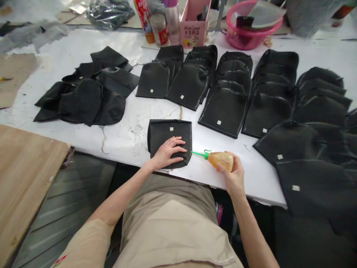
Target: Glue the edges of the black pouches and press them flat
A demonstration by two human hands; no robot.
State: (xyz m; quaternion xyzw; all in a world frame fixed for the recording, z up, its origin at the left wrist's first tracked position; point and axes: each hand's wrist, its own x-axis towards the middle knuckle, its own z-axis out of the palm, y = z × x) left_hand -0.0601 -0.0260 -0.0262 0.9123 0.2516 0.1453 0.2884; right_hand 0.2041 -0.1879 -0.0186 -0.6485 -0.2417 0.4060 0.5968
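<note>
A black leather-like piece (160, 137) with a small white tag lies at the table's front edge. My left hand (169, 152) rests on it, palm down with fingers spread. In my right hand (234, 171) is a squeeze bottle (221, 160) of amber liquid, held tilted on its side with my fingers wrapped round it. Its thin green nozzle points left, and the tip meets the right edge of the black piece. Whether liquid is coming out is too small to tell.
Rows of overlapping black pieces (227, 108) cover the right side of the white table (134, 134). A loose pile of black pieces (80, 98) lies left. Behind stand a pink carton (192, 33), a jar (159, 29) and a pink basin (251, 41). A wooden board (28, 171) is at lower left.
</note>
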